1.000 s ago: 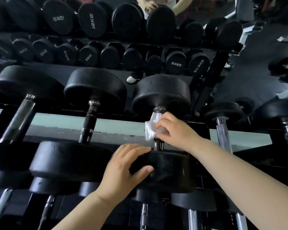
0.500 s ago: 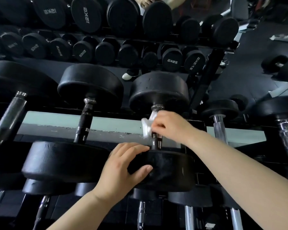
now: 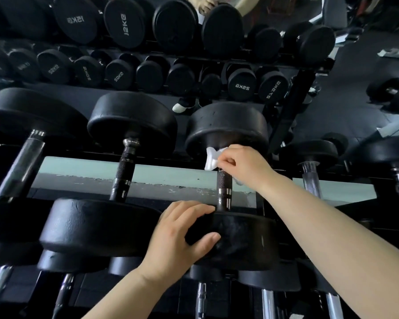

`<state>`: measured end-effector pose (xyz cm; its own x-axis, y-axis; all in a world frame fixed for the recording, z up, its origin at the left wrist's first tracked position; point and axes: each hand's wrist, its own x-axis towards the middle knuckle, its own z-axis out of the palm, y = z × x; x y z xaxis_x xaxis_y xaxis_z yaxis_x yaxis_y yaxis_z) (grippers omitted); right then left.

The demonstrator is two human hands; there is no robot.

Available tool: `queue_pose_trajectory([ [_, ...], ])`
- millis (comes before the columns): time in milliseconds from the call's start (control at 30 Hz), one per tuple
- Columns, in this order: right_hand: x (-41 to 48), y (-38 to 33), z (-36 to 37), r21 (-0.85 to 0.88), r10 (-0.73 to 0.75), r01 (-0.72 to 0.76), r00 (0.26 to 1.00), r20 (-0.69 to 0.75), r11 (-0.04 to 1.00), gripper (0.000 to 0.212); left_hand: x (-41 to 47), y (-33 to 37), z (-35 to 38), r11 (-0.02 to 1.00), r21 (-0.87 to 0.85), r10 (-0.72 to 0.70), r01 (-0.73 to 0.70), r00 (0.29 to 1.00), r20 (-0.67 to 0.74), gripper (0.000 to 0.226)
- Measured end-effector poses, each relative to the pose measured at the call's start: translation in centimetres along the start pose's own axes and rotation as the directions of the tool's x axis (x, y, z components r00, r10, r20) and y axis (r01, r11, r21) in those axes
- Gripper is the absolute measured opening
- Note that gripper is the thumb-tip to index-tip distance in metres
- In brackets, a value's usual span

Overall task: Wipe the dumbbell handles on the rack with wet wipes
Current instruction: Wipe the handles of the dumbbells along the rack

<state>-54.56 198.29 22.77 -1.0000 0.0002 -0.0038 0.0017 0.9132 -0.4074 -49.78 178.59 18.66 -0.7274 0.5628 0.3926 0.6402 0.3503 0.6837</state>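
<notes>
Head view: your left hand (image 3: pixel 177 236) holds the near round black rubber weight (image 3: pixel 244 240), fingers (image 3: pixel 194 209) curved over its rim (same as before). Beyond it, your right hand (image 3: pixel 242 164) pinches the crumpled white wet wipe (image 3: pixel 211 158) round the dark ridged metal handle (image 3: pixel 224 187). It has slid up to the far end, so this handle looks nearly done.

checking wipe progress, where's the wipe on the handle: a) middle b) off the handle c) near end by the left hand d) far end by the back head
d: the right hand holds the wet wipe at the far end of the handle under the back head; the knurled stretch below is bare.
</notes>
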Motion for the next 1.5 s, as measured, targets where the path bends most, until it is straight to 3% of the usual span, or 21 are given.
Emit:
queue_pose_trajectory([
  [100,-0.6,0.1,0.0,-0.002,-0.033,0.033,0.999,0.042,0.999,0.021,0.3,0.2,-0.6,0.999,-0.008,-0.047,0.047,0.999,0.000,0.035],
  [167,-1.9,0.4,0.0,0.050,-0.073,0.063,0.969,0.234,0.997,0.013,0.7,0.3,-1.0,0.992,-0.059,-0.113,0.111,0.993,-0.025,0.036],
  [233,-3.5,1.0,0.1,0.181,-0.035,-0.046,0.907,0.419,0.982,0.016,1.1,0.6,-1.0,0.987,-0.087,-0.137,0.133,0.990,-0.034,0.034],
  [300,-4.5,2.3,0.2,0.345,0.093,-0.224,0.929,0.357,0.911,0.027,1.4,1.0,-0.4,0.986,-0.104,-0.133,0.129,0.991,-0.033,0.027],
  [333,-4.8,3.0,0.2,0.449,0.188,-0.286,0.950,0.250,0.846,0.029,1.5,1.3,0.1,0.984,-0.117,-0.135,0.131,0.990,-0.030,0.023],
  [400,-4.8,4.1,0.5,0.639,0.382,-0.335,0.922,0.068,0.693,0.024,1.8,1.7,0.8,0.977,-0.148,-0.159,0.153,0.987,-0.029,0.011],
  [467,-4.1,4.1,1.0,0.741,0.461,-0.348,0.885,0.058,0.575,0.019,1.8,2.0,1.0,0.964,-0.190,-0.196,0.187,0.980,-0.033,0.004],
  [533,-2.8,3.4,1.7,0.785,0.453,-0.338,0.888,0.083,0.519,0.018,1.8,1.9,0.9,0.954,-0.220,-0.215,0.202,0.976,-0.038,0.006],
  [667,-2.2,2.6,2.3,0.760,0.349,-0.319,0.928,0.130,0.566,0.019,1.7,1.7,0.9,0.958,-0.217,-0.202,0.190,0.979,-0.036,0.006],
  [733,-3.4,2.9,2.5,0.761,0.248,-0.336,0.940,0.235,0.554,0.023,1.7,1.6,1.0,0.960,-0.215,-0.194,0.179,0.980,-0.047,0.005],
  [833,-4.6,3.0,2.3,0.646,0.143,-0.372,0.914,0.379,0.666,0.022,1.7,1.5,1.0,0.963,-0.207,-0.185,0.171,0.981,-0.051,0.006],
  [967,-2.4,3.0,1.7,0.741,0.326,-0.333,0.931,0.163,0.583,0.021,1.8,1.5,1.0,0.963,-0.212,-0.177,0.163,0.983,-0.048,0.006],
  [1033,-1.2,2.8,1.5,0.759,0.377,-0.342,0.916,0.137,0.554,0.014,1.7,1.5,1.0,0.964,-0.209,-0.175,0.162,0.984,-0.044,0.006],
  [1133,-1.8,2.6,1.1,0.749,0.311,-0.354,0.928,0.205,0.561,0.021,1.8,1.6,0.9,0.963,-0.211,-0.178,0.166,0.983,-0.036,0.006],
  [1267,-3.8,2.0,1.1,0.576,0.189,-0.389,0.907,0.377,0.719,0.031,1.8,1.4,0.9,0.965,-0.204,-0.172,0.162,0.985,-0.032,0.007],
  [1333,-3.2,1.9,0.4,0.597,0.187,-0.412,0.896,0.402,0.688,0.028,1.8,1.4,1.0,0.966,-0.209,-0.164,0.152,0.986,-0.040,0.007],
  [1433,-1.0,1.7,-0.2,0.713,0.358,-0.396,0.909,0.214,0.579,0.017,1.8,1.4,0.9,0.964,-0.218,-0.165,0.154,0.986,-0.035,0.007],
  [1500,-0.8,1.3,0.2,0.699,0.431,-0.364,0.898,0.088,0.616,0.011,1.8,1.4,0.9,0.965,-0.213,-0.163,0.153,0.986,-0.034,0.007],
])
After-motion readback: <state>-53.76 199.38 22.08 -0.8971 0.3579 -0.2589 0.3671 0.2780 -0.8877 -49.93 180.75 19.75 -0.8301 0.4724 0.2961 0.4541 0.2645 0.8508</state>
